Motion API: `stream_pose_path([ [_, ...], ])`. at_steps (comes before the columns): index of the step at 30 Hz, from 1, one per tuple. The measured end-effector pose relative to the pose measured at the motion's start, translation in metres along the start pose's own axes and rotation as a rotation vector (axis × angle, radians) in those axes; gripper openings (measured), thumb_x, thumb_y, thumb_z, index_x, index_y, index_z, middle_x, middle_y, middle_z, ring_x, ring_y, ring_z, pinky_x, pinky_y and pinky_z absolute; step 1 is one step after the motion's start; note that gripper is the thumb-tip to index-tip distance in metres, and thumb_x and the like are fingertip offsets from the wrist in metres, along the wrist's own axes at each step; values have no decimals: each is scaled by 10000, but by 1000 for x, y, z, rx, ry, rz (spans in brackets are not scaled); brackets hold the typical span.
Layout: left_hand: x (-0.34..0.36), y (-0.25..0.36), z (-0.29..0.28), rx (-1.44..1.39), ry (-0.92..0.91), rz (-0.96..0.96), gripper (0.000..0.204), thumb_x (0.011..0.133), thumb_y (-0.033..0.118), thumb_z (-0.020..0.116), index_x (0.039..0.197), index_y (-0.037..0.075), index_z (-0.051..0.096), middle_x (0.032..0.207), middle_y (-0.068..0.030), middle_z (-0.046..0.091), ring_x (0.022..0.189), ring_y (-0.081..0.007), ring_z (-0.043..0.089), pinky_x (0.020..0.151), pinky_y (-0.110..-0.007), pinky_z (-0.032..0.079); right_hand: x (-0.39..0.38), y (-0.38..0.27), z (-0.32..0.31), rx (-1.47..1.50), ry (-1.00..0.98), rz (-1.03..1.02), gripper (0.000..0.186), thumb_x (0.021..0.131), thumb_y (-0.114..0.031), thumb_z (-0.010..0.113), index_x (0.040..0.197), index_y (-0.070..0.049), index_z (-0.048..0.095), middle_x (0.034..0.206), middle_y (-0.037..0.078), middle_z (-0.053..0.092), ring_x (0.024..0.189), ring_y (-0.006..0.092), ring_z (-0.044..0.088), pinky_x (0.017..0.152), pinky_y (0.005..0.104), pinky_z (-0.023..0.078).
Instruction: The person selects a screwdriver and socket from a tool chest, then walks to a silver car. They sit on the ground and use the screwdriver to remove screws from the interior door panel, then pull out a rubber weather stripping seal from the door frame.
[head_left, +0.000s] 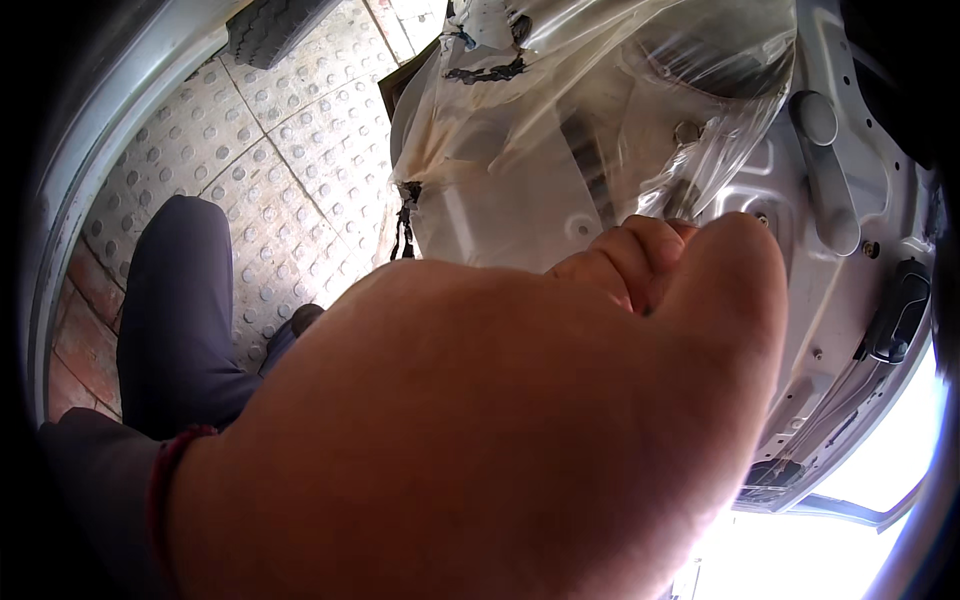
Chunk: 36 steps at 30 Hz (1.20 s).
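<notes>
My left hand (480,380), very close to the camera, reaches from the lower left with a red band at its wrist. Its fingers are curled and pressed together at a metal car door panel (760,160), by the lower end of a loose clear plastic sheet (520,90) with black adhesive smears. What the fingertips hold is hidden. Just right of them, a long silver handle-shaped metal part (830,180) and a black fitting (890,310) sit on the door. I cannot see my right hand.
A curved door-frame edge (120,120) runs along the left rim. Below lie studded pale floor tiles (280,180) and reddish tiles (80,340). My dark-trousered leg (180,300) is at the left. A black tyre-like object (265,30) lies at the top.
</notes>
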<state>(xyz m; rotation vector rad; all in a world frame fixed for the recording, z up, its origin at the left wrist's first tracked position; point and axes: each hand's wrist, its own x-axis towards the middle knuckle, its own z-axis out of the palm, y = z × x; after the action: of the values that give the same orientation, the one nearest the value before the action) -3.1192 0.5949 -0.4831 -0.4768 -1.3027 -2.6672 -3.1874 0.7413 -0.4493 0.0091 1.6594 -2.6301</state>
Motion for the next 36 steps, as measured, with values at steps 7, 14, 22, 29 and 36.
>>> stream_pose_path([
  [7,15,10,-4,-44,2,-102,367,897,71,639,1220,-30,496,762,-68,565,589,-116,527,504,-259,426,-5,0,9,145,44,3,355,1028,-469,553,1025,-117,596,820,15,621,521,46,445,486,215,421],
  [14,8,42,32,-492,310,-585,268,971,214,540,1127,-4,530,633,3,444,377,-59,288,329,-247,274,-3,-1,-7,198,-340,60,416,1035,-344,568,1300,-25,540,1179,156,642,1006,270,623,915,433,498],
  [22,6,27,21,638,191,194,248,935,117,676,1108,6,537,707,-59,573,486,-149,509,461,-317,412,-2,3,-17,252,-519,76,347,969,-183,681,1232,18,577,1159,200,668,1160,302,619,1038,466,473],
  [29,11,48,21,402,27,-189,385,930,143,720,1255,56,533,751,-42,556,467,-121,460,442,-300,363,-4,7,-19,286,-475,53,310,987,-193,666,1216,1,586,1112,146,663,1100,254,649,956,387,523],
  [36,0,44,34,433,163,-183,394,923,148,720,1243,58,507,736,-49,520,490,-136,454,441,-302,370,-4,10,-24,203,-595,59,365,977,-142,666,1296,11,573,1162,157,689,1049,227,665,899,350,535],
])
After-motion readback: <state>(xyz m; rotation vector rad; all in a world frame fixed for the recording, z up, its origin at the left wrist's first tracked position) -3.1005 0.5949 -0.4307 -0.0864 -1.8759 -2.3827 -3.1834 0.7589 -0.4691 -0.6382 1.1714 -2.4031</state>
